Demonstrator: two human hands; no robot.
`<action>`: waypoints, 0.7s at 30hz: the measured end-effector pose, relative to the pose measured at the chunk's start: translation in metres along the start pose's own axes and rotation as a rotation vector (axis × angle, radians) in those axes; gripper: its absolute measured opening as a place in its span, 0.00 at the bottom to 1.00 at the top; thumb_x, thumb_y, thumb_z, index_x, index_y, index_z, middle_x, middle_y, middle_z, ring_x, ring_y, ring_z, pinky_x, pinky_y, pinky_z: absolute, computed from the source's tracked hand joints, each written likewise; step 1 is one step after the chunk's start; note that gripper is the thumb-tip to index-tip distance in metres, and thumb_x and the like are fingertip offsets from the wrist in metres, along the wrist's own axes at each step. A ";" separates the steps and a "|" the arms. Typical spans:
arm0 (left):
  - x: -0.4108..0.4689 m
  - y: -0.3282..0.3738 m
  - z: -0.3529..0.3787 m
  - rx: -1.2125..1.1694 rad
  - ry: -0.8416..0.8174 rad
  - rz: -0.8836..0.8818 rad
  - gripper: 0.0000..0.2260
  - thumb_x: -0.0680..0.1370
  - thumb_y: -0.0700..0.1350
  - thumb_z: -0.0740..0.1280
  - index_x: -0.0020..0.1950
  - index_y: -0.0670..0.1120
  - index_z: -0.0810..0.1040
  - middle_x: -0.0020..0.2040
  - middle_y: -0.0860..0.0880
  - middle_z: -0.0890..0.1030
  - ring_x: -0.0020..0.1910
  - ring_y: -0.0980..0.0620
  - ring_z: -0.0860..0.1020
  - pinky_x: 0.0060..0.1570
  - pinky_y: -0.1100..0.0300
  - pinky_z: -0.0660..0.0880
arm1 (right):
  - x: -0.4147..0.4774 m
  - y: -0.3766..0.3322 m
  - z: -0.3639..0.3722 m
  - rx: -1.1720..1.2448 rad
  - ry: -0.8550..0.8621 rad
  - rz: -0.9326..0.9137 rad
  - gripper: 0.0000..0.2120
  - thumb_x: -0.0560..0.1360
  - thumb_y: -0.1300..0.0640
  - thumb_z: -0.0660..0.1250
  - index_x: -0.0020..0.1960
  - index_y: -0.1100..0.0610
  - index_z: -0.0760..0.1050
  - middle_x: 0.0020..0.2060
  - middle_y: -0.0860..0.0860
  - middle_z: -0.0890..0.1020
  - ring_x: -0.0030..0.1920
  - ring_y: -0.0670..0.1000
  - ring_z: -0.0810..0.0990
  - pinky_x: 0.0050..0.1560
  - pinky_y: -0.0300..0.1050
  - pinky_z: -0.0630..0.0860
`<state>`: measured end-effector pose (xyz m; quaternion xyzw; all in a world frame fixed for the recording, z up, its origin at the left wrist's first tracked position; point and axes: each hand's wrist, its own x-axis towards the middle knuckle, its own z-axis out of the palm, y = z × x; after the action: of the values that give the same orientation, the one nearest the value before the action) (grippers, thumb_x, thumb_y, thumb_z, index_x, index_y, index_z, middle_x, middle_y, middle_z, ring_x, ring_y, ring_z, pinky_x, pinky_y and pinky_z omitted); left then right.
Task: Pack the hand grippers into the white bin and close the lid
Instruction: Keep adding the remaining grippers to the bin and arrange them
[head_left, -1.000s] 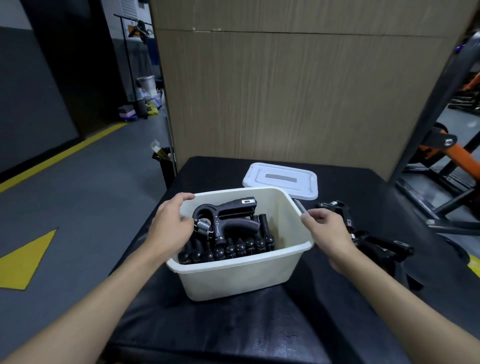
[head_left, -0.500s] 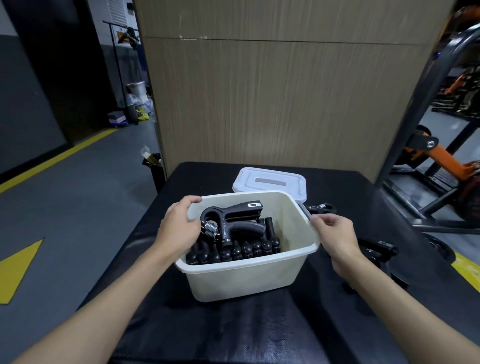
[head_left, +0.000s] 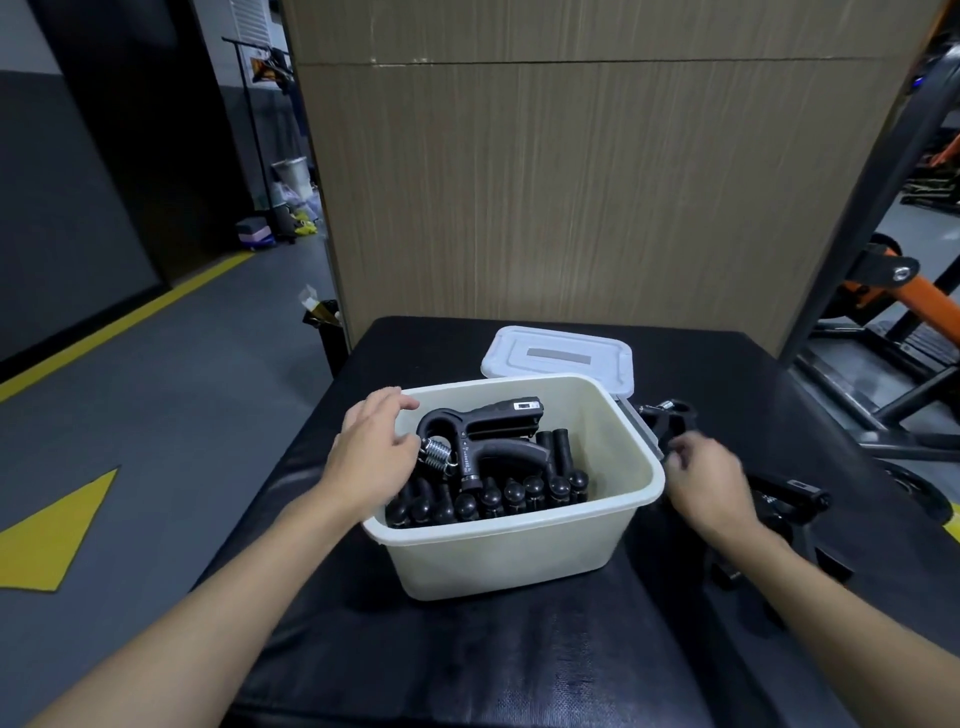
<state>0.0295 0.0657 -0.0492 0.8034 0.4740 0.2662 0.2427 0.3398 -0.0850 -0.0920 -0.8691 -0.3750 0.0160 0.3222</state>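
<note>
White bin (head_left: 519, 551): open-topped, standing on the black padded table (head_left: 467, 649), near its middle. Contents: one hand gripper (head_left: 483, 441) lying on top, spring toward the left wall, above a row of black handles (head_left: 498, 493) packed along the near side.

Lid (head_left: 558, 358): off, flat on the table just behind the bin.

Loose grippers (head_left: 784, 501): on the table to the right of the bin (blurred, count unclear); another (head_left: 670, 415) by the bin's far right corner.

Left hand (head_left: 371, 452): over the bin's left rim, fingers loosely spread, thumb beside the spring, gripping nothing.

Right hand (head_left: 701, 480): outside the bin's right wall, fingers curled downward; motion-blurred, so whether it holds anything cannot be told.
</note>
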 end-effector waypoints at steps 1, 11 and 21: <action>-0.001 0.002 -0.001 0.075 -0.009 0.015 0.18 0.80 0.40 0.59 0.69 0.51 0.71 0.72 0.55 0.66 0.73 0.53 0.61 0.72 0.48 0.60 | 0.001 -0.014 -0.011 0.144 0.086 0.037 0.10 0.76 0.61 0.60 0.50 0.60 0.79 0.47 0.58 0.83 0.50 0.61 0.79 0.49 0.48 0.74; 0.041 0.033 -0.010 0.688 -0.163 0.219 0.09 0.79 0.53 0.62 0.52 0.53 0.81 0.46 0.54 0.80 0.59 0.50 0.70 0.63 0.43 0.60 | -0.016 -0.143 -0.010 -0.294 -0.508 -0.244 0.05 0.77 0.62 0.58 0.47 0.59 0.73 0.40 0.53 0.76 0.49 0.57 0.78 0.44 0.42 0.71; 0.066 0.060 -0.006 0.847 -0.350 0.148 0.16 0.75 0.45 0.72 0.34 0.49 0.66 0.35 0.51 0.72 0.38 0.48 0.73 0.64 0.36 0.59 | -0.010 -0.132 0.014 -0.274 -0.572 -0.098 0.05 0.77 0.58 0.60 0.50 0.59 0.73 0.37 0.51 0.75 0.42 0.55 0.76 0.40 0.42 0.72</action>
<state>0.0903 0.0995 0.0068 0.8964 0.4342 -0.0739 -0.0502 0.2442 -0.0159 -0.0298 -0.8456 -0.4903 0.1936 0.0838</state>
